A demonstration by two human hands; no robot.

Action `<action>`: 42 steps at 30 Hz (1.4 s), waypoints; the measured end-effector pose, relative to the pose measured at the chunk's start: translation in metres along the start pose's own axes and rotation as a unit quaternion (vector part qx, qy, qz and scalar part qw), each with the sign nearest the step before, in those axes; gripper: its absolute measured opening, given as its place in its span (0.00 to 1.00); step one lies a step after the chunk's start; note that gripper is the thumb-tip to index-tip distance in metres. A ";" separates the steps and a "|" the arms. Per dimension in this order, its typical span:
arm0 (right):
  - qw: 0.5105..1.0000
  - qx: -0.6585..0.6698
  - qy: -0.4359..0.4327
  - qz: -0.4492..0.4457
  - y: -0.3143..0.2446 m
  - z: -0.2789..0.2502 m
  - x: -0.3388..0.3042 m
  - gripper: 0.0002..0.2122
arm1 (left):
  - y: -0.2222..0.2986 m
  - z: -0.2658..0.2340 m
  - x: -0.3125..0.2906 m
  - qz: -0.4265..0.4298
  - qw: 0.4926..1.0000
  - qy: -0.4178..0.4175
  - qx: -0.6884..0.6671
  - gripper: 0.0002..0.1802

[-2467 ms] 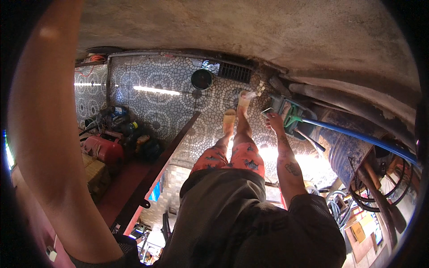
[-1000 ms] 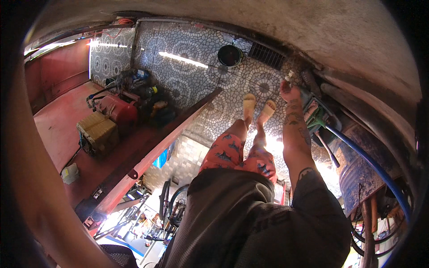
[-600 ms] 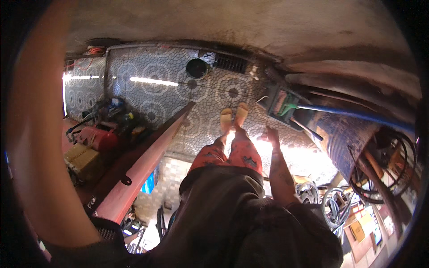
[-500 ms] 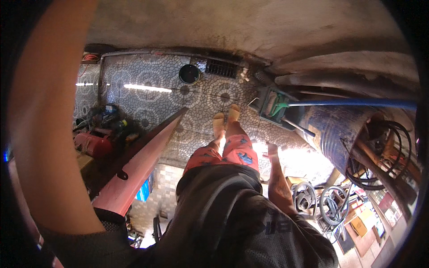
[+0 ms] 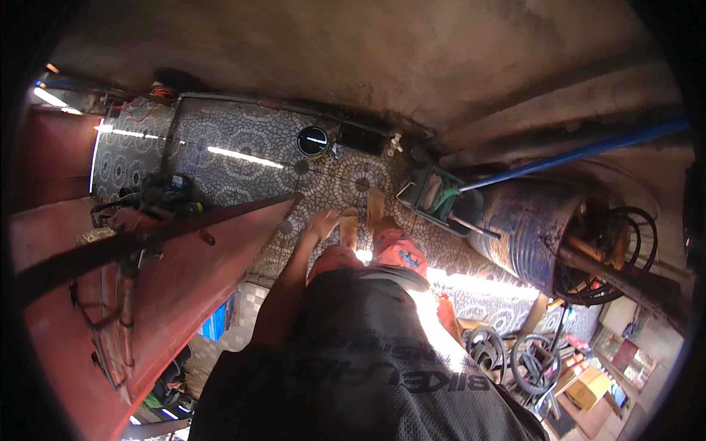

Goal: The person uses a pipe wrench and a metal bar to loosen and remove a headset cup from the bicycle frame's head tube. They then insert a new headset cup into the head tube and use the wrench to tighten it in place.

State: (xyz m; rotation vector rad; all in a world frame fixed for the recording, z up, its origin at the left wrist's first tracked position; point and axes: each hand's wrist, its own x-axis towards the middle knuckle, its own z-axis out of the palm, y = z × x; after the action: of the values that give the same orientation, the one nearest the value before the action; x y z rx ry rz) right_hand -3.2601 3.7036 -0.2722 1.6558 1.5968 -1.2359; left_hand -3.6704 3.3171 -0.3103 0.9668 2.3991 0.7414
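My left hand (image 5: 323,223) hangs low beside my shorts (image 5: 401,251), over the patterned tile floor (image 5: 294,176). Its fingers look stretched out, with nothing visible in them. Nearest to it on the left is the pointed end of a red metal door (image 5: 243,239). I stand in yellowish sandals (image 5: 350,224). My right hand cannot be made out; a reddish patch shows in the glare beside my dark shirt (image 5: 346,353).
A dark round bucket (image 5: 312,142) stands near a floor grate (image 5: 360,139) by the wall. At right are a dark tray (image 5: 452,220) with a green brush head (image 5: 445,195), a blue pole (image 5: 573,156) and a blue drum (image 5: 518,235). Bicycle wheels (image 5: 533,364) lie behind.
My left arm, raised across the left side before, has dropped down beside my body. More of the red door shows. The right forearm seen earlier is no longer clearly visible.
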 end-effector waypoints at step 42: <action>0.772 -0.498 -0.166 -0.358 -0.269 0.103 0.009 0.14 | 0.135 0.323 -0.476 -0.652 0.341 0.421 -0.531 0.11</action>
State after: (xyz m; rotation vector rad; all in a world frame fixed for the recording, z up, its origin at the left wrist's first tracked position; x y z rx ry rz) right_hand -3.5454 3.6639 -0.2675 0.1362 2.1303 -0.6311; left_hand -3.1069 3.1531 -0.3750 -2.0405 1.4320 1.6661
